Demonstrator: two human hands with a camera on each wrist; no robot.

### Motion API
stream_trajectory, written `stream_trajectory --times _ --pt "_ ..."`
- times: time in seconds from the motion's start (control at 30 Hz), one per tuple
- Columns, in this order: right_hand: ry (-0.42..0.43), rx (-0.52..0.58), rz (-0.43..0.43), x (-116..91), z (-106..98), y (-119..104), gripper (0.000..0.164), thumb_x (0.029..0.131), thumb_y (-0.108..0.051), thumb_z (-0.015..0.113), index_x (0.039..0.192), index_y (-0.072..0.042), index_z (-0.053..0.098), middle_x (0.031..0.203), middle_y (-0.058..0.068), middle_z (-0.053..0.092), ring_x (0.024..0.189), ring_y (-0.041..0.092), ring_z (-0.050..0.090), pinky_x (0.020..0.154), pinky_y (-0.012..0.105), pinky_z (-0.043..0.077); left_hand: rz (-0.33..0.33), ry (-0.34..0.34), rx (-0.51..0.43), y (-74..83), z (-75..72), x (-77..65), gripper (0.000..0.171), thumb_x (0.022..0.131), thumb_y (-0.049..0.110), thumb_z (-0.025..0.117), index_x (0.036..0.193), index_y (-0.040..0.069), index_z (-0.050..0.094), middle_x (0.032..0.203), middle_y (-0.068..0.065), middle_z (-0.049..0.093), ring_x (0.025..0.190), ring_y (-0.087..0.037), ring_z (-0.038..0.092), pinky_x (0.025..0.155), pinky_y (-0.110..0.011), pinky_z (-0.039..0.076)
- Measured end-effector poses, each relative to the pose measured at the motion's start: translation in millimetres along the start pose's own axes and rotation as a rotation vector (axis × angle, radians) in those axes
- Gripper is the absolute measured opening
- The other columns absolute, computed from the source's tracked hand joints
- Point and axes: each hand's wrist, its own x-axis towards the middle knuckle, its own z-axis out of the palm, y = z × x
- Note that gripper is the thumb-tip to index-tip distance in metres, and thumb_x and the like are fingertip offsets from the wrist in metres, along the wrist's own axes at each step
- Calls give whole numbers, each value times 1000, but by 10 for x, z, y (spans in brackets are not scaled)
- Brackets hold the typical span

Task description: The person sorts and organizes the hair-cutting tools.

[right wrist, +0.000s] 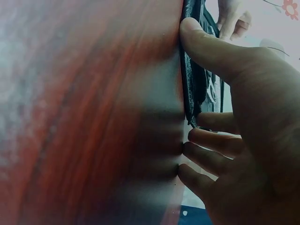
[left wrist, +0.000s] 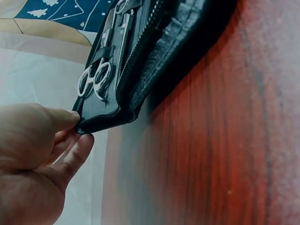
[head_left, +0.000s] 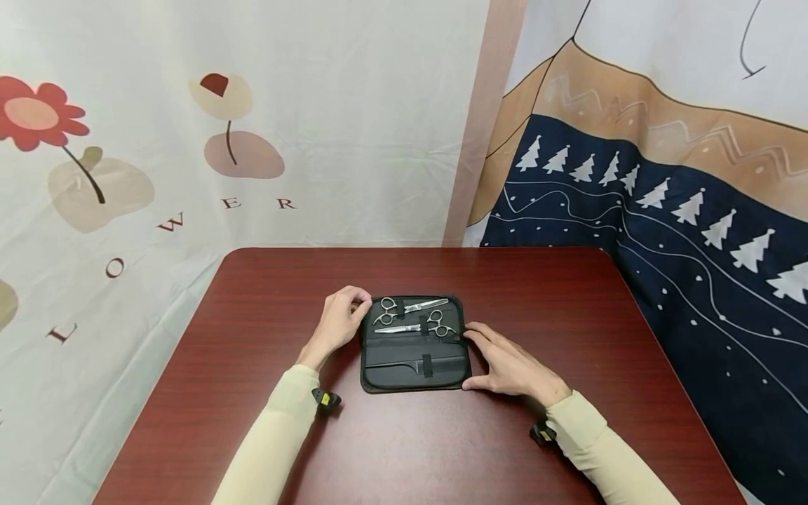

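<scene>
A black zip case (head_left: pixel 391 379) lies unzipped on the table, its inside facing up. Two pairs of silver scissors sit under straps in its far part: the upper pair (head_left: pixel 424 306) and, just below, another pair (head_left: pixel 404 329). A slim dark tool (head_left: pixel 398 364), its kind unclear, lies nearer the front edge. My left hand (head_left: pixel 341 317) pinches the case's far left corner between thumb and fingers; the left wrist view shows the zipper teeth there. Along the right edge, my right hand (head_left: pixel 513 366) touches the case with thumb and fingers spread and relaxed.
The reddish-brown wooden table (head_left: pixel 505 449) extends on every side of the case. Behind it hang a pale curtain (head_left: pixel 366 126) with flower prints and a navy and tan cloth (head_left: pixel 682 245) with tree prints.
</scene>
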Motion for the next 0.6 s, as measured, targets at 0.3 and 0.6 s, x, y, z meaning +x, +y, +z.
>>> stream_trajectory --times 0.3,0.6 --pt "-7 -3 9 -20 -4 -12 88 87 -48 97 154 -2 64 170 16 55 152 37 61 125 54 53 85 82 -41 143 -90 -130 5 103 -1 78 104 4 80 107 -14 80 93 -26 81 85 -43 70" --pt "-6 0 14 -28 -5 -19 90 87 -48 97 157 -2 61 171 16 54 152 37 61 124 54 54 118 94 -75 164 -137 -215 8 100 -2 81 106 2 79 105 -13 80 93 -25 81 85 -41 70"
